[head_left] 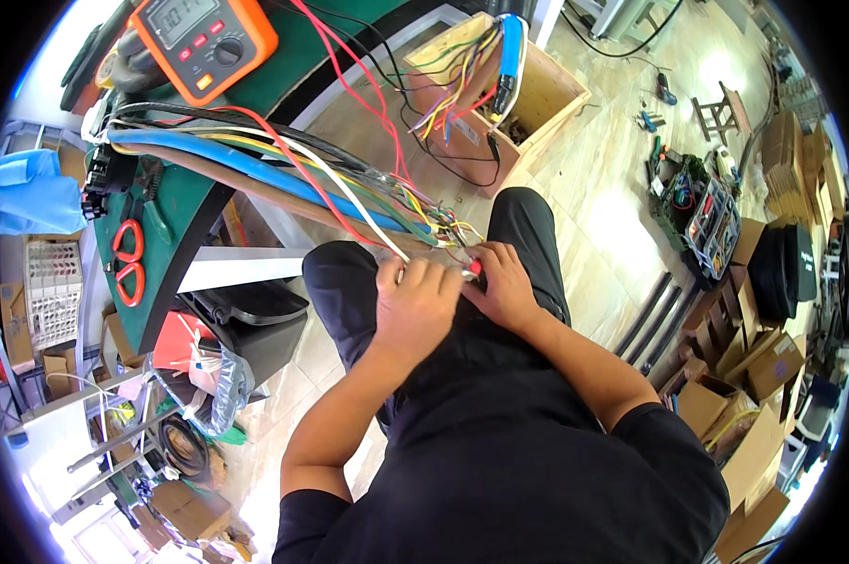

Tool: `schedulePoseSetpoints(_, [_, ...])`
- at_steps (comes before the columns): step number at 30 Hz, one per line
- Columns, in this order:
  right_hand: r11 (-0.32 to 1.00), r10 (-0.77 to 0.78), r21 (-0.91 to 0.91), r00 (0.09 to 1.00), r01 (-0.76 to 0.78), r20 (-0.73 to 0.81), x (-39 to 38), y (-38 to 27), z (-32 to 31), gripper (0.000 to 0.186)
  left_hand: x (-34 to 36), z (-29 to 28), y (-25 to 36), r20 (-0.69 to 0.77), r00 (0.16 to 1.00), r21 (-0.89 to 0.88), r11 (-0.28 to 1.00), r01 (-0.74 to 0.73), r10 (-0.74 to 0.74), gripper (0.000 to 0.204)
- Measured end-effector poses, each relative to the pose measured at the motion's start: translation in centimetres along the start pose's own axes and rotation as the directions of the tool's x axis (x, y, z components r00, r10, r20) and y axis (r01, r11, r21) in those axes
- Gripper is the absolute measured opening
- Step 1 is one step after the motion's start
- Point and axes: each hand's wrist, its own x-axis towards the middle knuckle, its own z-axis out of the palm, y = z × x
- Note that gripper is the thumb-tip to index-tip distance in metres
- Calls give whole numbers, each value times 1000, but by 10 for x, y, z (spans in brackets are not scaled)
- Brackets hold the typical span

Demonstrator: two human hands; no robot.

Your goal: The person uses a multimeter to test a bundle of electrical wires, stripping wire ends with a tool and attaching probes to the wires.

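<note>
My left hand (pixel 415 301) is closed on a white wire (pixel 349 193) above my lap. My right hand (pixel 499 282) is closed on a small red-and-silver piece (pixel 473 269), too small to name, just right of the left hand's fingers. Around and beyond them, the ends of a multicolored wire bundle (pixel 424 216) fan out, with thick blue (pixel 218 157) and brown cables running back to the green tabletop (pixel 171 244). A red wire (pixel 307 174) runs down beside the white one.
An orange meter (pixel 203 47), red-handled scissors (pixel 128 263) and cables sit on the table. A wooden box (pixel 546 103) with a wired blue part stands beyond my knees. An open tool case (pixel 701 211), a stool (pixel 725 113) and cardboard boxes (pixel 772 367) are at right; a lined bin (pixel 203 371) at left.
</note>
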Motion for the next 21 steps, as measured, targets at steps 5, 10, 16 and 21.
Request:
schedulePoseSetpoints(5, [997,-16,72,999,19,-30,-14,4,-6,51,9,-28,14,-46,999,-76,997,-19,16,12])
schedulePoseSetpoints(10, [983,-68,170,997,72,-33,-21,-4,-19,52,13,-46,9,-54,997,-227,972,-65,54,13])
schedulePoseSetpoints(16, [975,-137,175,991,134,5,-26,-7,-24,51,17,-52,8,-100,992,-303,948,-100,73,19])
schedulePoseSetpoints(21, [976,-120,185,992,112,36,-24,-13,-30,50,17,-51,4,-122,991,-312,946,-91,55,20])
